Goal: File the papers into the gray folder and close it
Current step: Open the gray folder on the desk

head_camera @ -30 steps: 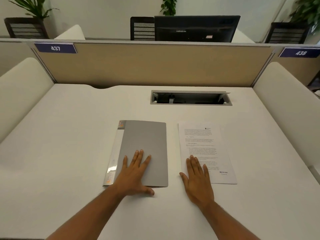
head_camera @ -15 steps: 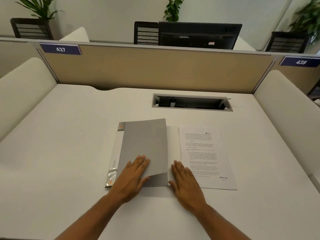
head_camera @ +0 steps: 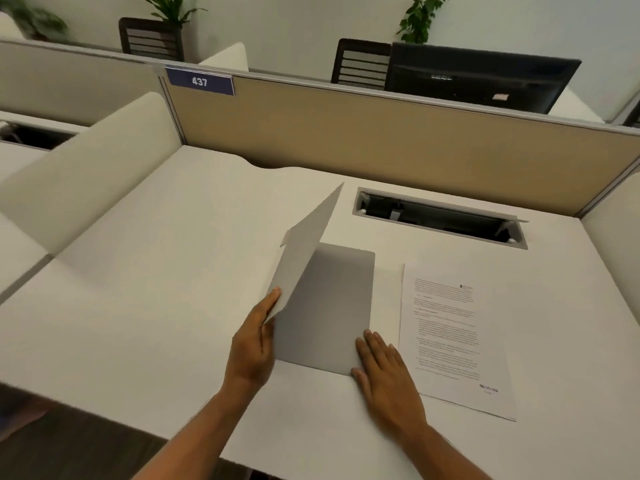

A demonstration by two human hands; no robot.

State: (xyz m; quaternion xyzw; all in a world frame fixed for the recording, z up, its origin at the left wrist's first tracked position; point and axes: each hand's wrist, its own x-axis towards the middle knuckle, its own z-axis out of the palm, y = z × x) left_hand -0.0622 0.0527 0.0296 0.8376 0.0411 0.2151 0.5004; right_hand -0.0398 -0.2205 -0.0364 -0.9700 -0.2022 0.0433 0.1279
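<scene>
The gray folder (head_camera: pixel 329 306) lies in the middle of the white desk (head_camera: pixel 138 306), its front cover (head_camera: pixel 304 251) raised almost upright. My left hand (head_camera: pixel 254 344) grips the near lower corner of that cover. My right hand (head_camera: pixel 384 372) rests flat with fingers apart on the folder's near right corner, pressing the back cover down. The papers (head_camera: pixel 450 337), printed sheets in a flat stack, lie on the desk just right of the folder, beside my right hand.
A cable slot (head_camera: pixel 440 218) is sunk in the desk behind the folder. A tan partition (head_camera: pixel 381 143) with a "437" label (head_camera: pixel 200 81) closes the back. Padded side panels (head_camera: pixel 86 174) flank the desk. A monitor (head_camera: pixel 478 79) stands beyond.
My left hand has taken the front cover's corner and swung it up from nearly flat to almost upright. My right hand moved from the papers onto the folder's right corner. The view turned left.
</scene>
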